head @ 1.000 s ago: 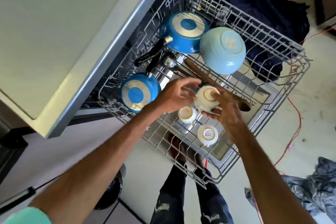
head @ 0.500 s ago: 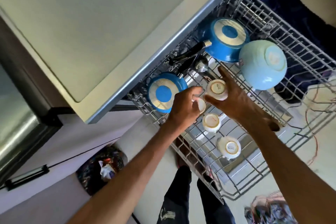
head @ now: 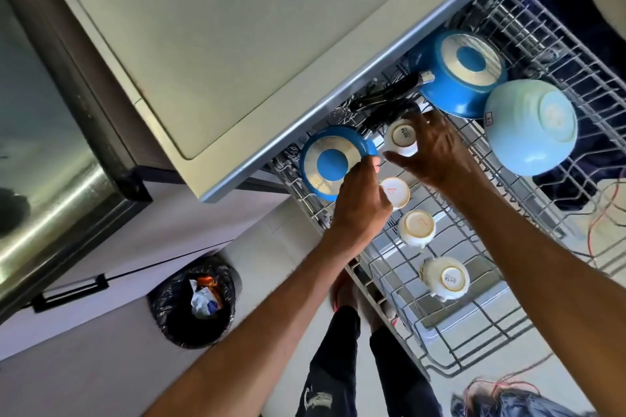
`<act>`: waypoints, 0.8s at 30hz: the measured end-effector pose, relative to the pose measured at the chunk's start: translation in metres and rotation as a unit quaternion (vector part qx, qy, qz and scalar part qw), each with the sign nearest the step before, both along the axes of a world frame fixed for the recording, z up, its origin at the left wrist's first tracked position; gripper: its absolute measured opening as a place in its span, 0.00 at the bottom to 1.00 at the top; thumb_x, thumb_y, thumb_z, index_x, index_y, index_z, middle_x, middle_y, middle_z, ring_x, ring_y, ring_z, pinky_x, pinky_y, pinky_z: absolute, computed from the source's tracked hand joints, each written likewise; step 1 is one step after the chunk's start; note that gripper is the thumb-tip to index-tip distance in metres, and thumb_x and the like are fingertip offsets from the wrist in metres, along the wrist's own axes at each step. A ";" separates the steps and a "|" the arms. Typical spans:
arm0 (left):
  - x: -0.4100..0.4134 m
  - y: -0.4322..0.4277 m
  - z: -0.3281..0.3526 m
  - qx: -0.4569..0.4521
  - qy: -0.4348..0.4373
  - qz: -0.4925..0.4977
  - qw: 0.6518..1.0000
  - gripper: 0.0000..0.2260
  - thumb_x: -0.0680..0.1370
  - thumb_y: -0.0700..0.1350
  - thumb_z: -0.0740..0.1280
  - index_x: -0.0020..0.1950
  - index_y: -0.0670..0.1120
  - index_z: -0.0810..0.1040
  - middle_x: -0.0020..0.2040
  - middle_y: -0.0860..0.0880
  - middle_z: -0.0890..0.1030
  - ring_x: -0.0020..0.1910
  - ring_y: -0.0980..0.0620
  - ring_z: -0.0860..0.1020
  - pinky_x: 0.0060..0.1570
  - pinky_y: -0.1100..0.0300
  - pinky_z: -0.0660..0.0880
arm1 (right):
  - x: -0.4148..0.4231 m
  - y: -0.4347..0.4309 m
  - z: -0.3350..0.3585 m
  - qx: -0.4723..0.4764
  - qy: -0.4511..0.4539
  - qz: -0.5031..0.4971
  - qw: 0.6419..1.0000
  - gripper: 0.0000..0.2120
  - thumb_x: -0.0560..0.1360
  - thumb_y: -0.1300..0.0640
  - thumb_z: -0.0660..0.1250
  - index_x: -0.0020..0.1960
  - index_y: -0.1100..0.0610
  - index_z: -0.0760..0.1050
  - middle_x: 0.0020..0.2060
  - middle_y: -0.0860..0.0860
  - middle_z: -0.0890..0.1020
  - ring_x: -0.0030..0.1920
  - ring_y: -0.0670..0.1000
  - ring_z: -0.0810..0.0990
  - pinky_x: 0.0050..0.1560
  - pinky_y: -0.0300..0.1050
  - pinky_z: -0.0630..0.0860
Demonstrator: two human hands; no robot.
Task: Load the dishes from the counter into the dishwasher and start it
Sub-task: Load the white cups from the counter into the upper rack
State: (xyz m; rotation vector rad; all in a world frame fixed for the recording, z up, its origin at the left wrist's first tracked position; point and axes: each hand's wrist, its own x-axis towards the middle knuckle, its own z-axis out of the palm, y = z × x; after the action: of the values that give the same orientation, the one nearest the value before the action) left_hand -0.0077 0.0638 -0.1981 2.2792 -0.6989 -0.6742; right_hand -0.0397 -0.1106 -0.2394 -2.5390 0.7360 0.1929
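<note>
The dishwasher's wire rack (head: 508,342) is pulled out below the counter. My right hand (head: 440,152) grips an upside-down white cup (head: 401,137) at the rack's inner edge, beside the small blue pan (head: 330,162). My left hand (head: 359,210) curls around a second inverted white cup (head: 394,191) just in front of it. Two more inverted white cups (head: 416,227) (head: 447,278) stand in a row nearer to me. A larger blue pan (head: 464,74) and a pale blue bowl (head: 528,127) lie face down further back.
The cream counter (head: 237,27) overhangs the rack's inner side. A black-lined waste bin (head: 196,301) stands on the floor by a drawer handle (head: 67,293). My legs (head: 338,366) are against the rack's front. Red cable (head: 596,220) and a cloth heap (head: 528,399) lie on the floor.
My right hand has carried its cup from the rack's middle toward the inner edge by the small blue pan. My left hand has followed with its cup. The view has swung left.
</note>
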 end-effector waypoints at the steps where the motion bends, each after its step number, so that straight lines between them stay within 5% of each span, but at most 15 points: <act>1: 0.001 0.000 0.001 -0.003 0.000 0.003 1.000 0.19 0.77 0.35 0.68 0.67 0.39 0.71 0.60 0.39 0.79 0.54 0.41 0.80 0.54 0.43 0.78 | 0.001 -0.001 -0.005 -0.006 0.002 0.001 1.000 0.38 0.70 0.39 0.74 0.72 0.55 0.65 0.68 0.62 0.71 0.66 0.63 0.71 0.66 0.59 0.70; 8: 0.001 0.002 0.009 0.012 0.012 0.012 1.000 0.18 0.77 0.35 0.69 0.66 0.40 0.72 0.60 0.40 0.80 0.56 0.43 0.79 0.57 0.46 0.78 | 0.000 0.004 -0.024 -0.004 0.063 0.045 0.997 0.47 0.72 0.37 0.71 0.81 0.53 0.54 0.77 0.60 0.64 0.78 0.59 0.60 0.78 0.56 0.51; 12: 0.001 0.009 0.018 0.005 -0.016 0.021 1.000 0.17 0.76 0.34 0.68 0.64 0.39 0.74 0.57 0.41 0.81 0.55 0.45 0.79 0.56 0.48 0.79 | -0.021 0.005 -0.004 0.069 -0.005 -0.024 0.997 0.52 0.69 0.41 0.77 0.81 0.57 0.53 0.73 0.62 0.69 0.74 0.63 0.65 0.75 0.61 0.60; 15: 0.000 0.020 0.037 0.004 -0.024 0.025 0.999 0.16 0.76 0.35 0.67 0.63 0.40 0.75 0.57 0.42 0.81 0.56 0.45 0.79 0.58 0.48 0.78 | -0.055 0.015 0.027 0.114 -0.079 -0.090 0.986 0.48 0.71 0.34 0.69 0.79 0.59 0.57 0.74 0.64 0.67 0.74 0.65 0.66 0.70 0.66 0.69; 19: -0.006 0.044 0.088 0.032 0.005 0.021 0.999 0.15 0.78 0.36 0.66 0.65 0.40 0.76 0.60 0.42 0.81 0.59 0.46 0.80 0.60 0.51 0.79 | -0.105 0.046 0.082 0.157 -0.157 -0.122 0.967 0.35 0.76 0.42 0.66 0.78 0.53 0.61 0.70 0.57 0.74 0.67 0.58 0.76 0.65 0.54 0.74; 24: -0.028 0.090 0.180 0.054 0.025 0.044 0.997 0.14 0.76 0.38 0.64 0.60 0.45 0.81 0.57 0.48 0.85 0.54 0.50 0.82 0.58 0.52 0.79 | -0.138 0.095 0.174 0.147 -0.152 -0.163 0.964 0.30 0.75 0.38 0.60 0.63 0.62 0.75 0.55 0.60 0.81 0.52 0.58 0.81 0.52 0.45 0.73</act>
State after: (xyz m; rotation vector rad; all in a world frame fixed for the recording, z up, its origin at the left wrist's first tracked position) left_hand -0.0353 0.1534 -0.0178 2.3675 -0.5461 -0.7399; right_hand -0.1774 -0.0155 -0.0657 -2.0677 0.9098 -0.1839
